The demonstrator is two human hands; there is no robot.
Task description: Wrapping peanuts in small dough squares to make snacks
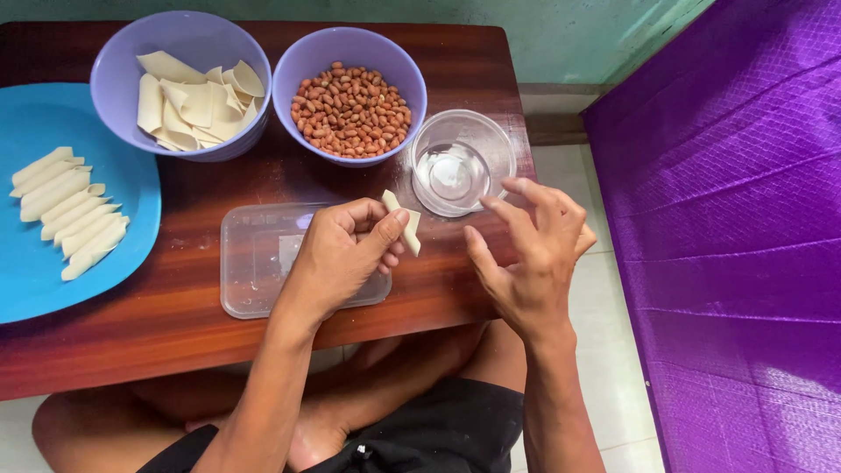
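Left hand [337, 254] is pinching a small folded dough wrapper [404, 221] between thumb and fingers, holding it up over the wooden counter [175, 307], just past the clear plastic lid [254, 258]. Right hand [530, 254] is loose, fingers spread, gripping nothing, right beside the little glass bowl of water [460, 162]. Behind sit a purple bowl of peanuts [350, 101] and another purple bowl of flat wrappers [184, 83]. Rolled pieces [70, 210] are lined up on the blue tray [35, 280].
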